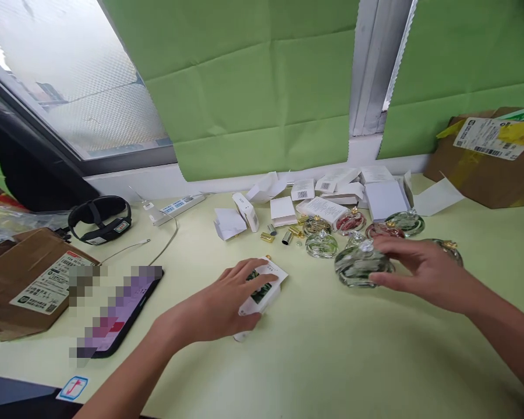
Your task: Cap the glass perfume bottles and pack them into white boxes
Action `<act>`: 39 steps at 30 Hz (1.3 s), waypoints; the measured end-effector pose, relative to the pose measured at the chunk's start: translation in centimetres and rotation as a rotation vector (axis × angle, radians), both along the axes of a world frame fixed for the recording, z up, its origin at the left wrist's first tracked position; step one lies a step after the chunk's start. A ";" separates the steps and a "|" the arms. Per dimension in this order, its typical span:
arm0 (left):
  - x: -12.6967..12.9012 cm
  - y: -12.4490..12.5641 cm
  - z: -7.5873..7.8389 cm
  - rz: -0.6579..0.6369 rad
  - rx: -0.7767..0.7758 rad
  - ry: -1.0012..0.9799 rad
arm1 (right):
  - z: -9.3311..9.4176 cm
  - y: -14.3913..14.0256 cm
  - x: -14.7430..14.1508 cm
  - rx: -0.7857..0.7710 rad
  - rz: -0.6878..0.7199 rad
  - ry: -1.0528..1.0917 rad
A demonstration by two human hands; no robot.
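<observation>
My left hand (227, 305) rests over a small white box (262, 294) with a dark green picture, its thumb and fingers gripping the box on the table. My right hand (428, 270) pinches the right side of an oval glass perfume bottle (360, 267), thumb at the near side and fingers at the top. Behind it lie several similar bottles, among them a light green one (322, 244), a red one (350, 222) and a dark-toned one (317, 225). Gold caps (267, 237) and a silver cap (287, 237) lie left of the bottles.
Several white cartons (283, 210) and paper pieces line the window side. A phone (122, 317), a cable, a power strip (181, 208) and a black headset (100, 221) are on the left. Cardboard boxes stand at left (30, 285) and far right (484, 163).
</observation>
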State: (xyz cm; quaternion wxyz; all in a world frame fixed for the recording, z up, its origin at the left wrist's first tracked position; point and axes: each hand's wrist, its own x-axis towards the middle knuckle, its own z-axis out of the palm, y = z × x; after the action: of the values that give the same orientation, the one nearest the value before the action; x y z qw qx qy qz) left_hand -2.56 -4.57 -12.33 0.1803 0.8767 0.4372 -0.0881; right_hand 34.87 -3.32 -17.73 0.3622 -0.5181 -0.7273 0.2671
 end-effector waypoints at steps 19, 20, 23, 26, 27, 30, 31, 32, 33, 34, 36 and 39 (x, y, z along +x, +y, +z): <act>-3.0 6.7 -2.2 0.149 0.403 -0.053 | -2.8 -0.9 -7.0 -0.184 0.208 0.080; -2.2 6.8 -2.4 0.133 0.435 -0.084 | -2.9 -0.8 -7.0 -0.185 0.209 0.087; 0.5 6.4 -3.3 0.067 0.433 -0.181 | -3.3 -0.8 -7.1 -0.198 0.225 0.103; 3.4 6.4 -4.6 0.005 0.407 -0.230 | -3.6 -0.6 -7.2 -0.203 0.225 0.117; 4.3 6.6 -5.0 -0.015 0.411 -0.225 | -3.7 -0.6 -7.2 -0.205 0.225 0.119; 6.4 7.7 -5.9 -0.076 0.438 -0.181 | -3.7 -0.3 -7.3 -0.209 0.232 0.104; 6.8 8.2 -6.1 -0.090 0.447 -0.169 | -3.7 -0.2 -7.3 -0.207 0.235 0.088; 7.1 8.6 -6.3 -0.094 0.456 -0.164 | -3.6 -0.2 -7.4 -0.201 0.236 0.068; 7.4 9.0 -6.5 -0.096 0.463 -0.163 | -3.5 -0.1 -7.5 -0.193 0.235 0.047; 7.6 9.3 -6.6 -0.094 0.469 -0.166 | -3.3 0.0 -7.6 -0.183 0.234 0.024; 7.7 9.7 -6.9 -0.092 0.475 -0.177 | -3.1 0.1 -7.9 -0.167 0.240 -0.016; 7.8 9.8 -7.2 -0.092 0.479 -0.199 | -2.7 0.4 -8.2 -0.163 0.246 -0.048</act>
State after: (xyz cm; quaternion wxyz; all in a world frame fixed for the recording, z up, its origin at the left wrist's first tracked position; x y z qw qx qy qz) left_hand 5.29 5.22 -19.51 0.0054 0.9178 0.3852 0.0964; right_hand 26.64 -2.89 -20.46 0.2660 -0.4588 -0.7697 0.3553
